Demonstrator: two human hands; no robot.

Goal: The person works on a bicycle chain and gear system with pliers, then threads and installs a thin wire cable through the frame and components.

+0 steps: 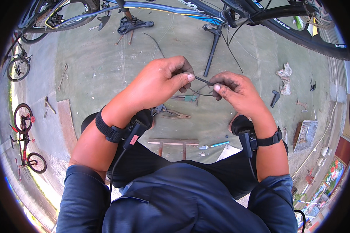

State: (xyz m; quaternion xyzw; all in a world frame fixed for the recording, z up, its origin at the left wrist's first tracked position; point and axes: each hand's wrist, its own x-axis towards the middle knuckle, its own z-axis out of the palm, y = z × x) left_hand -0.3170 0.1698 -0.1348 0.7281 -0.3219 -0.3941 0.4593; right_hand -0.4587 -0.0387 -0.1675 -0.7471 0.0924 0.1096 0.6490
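Observation:
My left hand (pixel 159 80) pinches a thin black cable (pixel 203 80) between thumb and curled fingers. Facing it, my right hand (pixel 237 91) is closed on the same cable at its thumb and fingertips. A short stretch spans the gap, and a second thin black strand (pixel 201 94) loops just below; whether it is the same cable I cannot tell. Both hands are held above the floor, their fingertips darkened. Under them lie a green-handled tool (pixel 189 98), partly covered by the strands, and a pair of pliers (pixel 177 115).
A blue-black bicycle frame (pixel 167 6) stretches across the far side, with a saddle (pixel 134 25) below it. On the floor lie a screwdriver (pixel 214 145), a wooden piece (pixel 173 142), a black grip-like piece (pixel 275 98) and crumpled plastic (pixel 284 79). A red-black bicycle (pixel 24 139) stands left.

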